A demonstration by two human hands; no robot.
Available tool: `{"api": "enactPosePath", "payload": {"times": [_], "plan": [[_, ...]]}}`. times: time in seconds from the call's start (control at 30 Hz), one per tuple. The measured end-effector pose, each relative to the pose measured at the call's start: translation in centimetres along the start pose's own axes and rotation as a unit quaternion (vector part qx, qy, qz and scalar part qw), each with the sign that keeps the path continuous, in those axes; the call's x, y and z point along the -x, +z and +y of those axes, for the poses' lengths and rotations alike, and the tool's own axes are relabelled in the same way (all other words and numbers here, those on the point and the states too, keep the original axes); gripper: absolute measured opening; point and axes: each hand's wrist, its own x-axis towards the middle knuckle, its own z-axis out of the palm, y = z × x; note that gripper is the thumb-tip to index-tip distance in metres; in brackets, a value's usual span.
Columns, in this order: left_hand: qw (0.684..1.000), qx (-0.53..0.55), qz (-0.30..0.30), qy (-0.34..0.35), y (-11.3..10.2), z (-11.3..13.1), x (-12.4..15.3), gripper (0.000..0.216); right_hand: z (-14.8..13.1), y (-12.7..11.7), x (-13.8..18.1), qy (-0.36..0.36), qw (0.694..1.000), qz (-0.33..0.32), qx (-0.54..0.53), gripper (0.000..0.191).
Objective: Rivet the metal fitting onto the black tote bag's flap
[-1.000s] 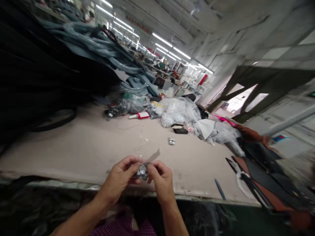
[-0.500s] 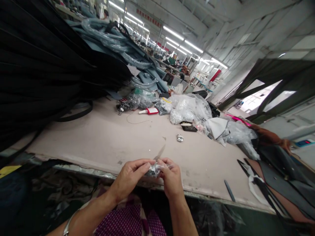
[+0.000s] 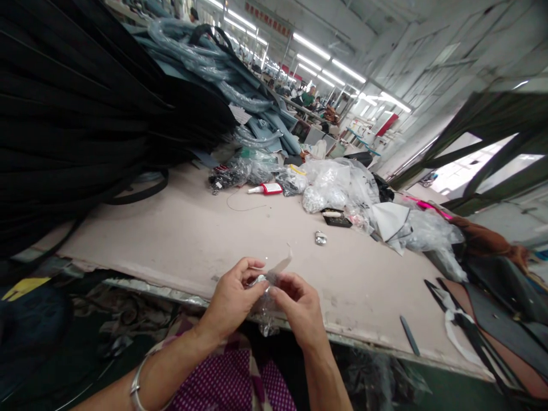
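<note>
- Head view: left hand (image 3: 233, 299) and right hand (image 3: 299, 308) are meeting at the near edge of the worktable (image 3: 180, 240), both pinching a small clear plastic bag (image 3: 266, 311) between fingertips.
- Bag is hanging over the table edge, long axis running roughly vertical; crumpled lower end is pointing down toward the lap, top is sitting gathered between the two thumbs.
- A pale strip (image 3: 280, 264) is sticking up from the pinch, tilting up and to the right, away from the body.
- Left hand is clenching the bag's upper part, index finger curling over it; right hand is gripping it from the other side, thumb against the plastic.
- Small shiny contents are glinting at the pinch; too blurred to identify.
- Silver bangle (image 3: 136, 383) is circling the left wrist.
- Farther out on the table: a small metal piece (image 3: 320, 237) lying alone, well apart from the hands; a white tube with red label (image 3: 266, 189); heaped clear bags (image 3: 334, 188).
- Black strap stacks (image 3: 77, 114) are looming at left.
</note>
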Motion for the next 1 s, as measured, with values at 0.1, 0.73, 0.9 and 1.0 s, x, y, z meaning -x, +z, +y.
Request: {"api": "enactPosePath", "payload": {"times": [0.1,0.73,0.9,1.0], "plan": [[1.000,0.010,0.003,-0.007,-0.1,0.0,-0.5,0.030,0.5,-0.2,0.0,-0.016,1.000,-0.002,0.022,0.032],[0.988,0.108,0.080,-0.073,-0.6,0.6,-1.7,0.025,-0.3,-1.7,3.3,-0.199,0.949,0.187,0.155,0.025],[0.986,0.121,0.067,-0.090,-1.3,1.1,-2.1,0.030,-1.3,-9.2,7.4,-0.130,0.962,0.180,0.157,0.013],[0.986,0.119,0.069,-0.097,-1.4,1.1,-2.1,0.035,-0.6,-14.6,10.7,-0.029,0.969,0.154,0.189,0.025]]}}
